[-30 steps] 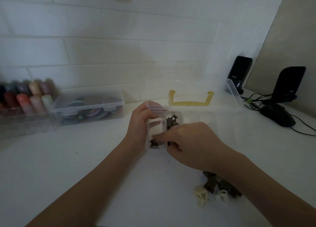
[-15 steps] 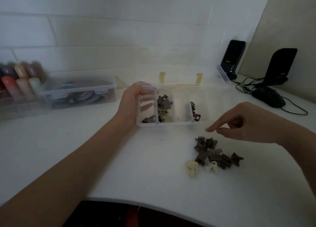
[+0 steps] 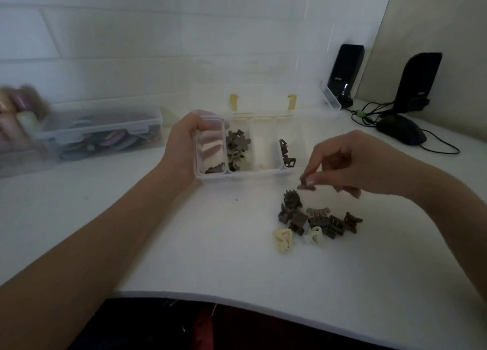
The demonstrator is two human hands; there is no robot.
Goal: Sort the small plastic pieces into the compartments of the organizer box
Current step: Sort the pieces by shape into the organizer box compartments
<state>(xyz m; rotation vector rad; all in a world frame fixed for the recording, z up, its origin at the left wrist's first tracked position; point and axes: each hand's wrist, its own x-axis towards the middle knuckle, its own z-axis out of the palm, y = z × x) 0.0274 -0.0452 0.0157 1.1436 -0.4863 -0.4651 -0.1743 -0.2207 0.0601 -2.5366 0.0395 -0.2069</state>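
**Right hand lifts a brown piece from the pile**

Half a second ago empty, the right hand (image 3: 350, 162) now pinches a small brown piece (image 3: 305, 186) above the pile (image 3: 316, 222) of brown and cream clips. The left hand (image 3: 184, 141) grips the clear, ribbed organizer box (image 3: 250, 172) by its left end on the white table (image 3: 158, 231).
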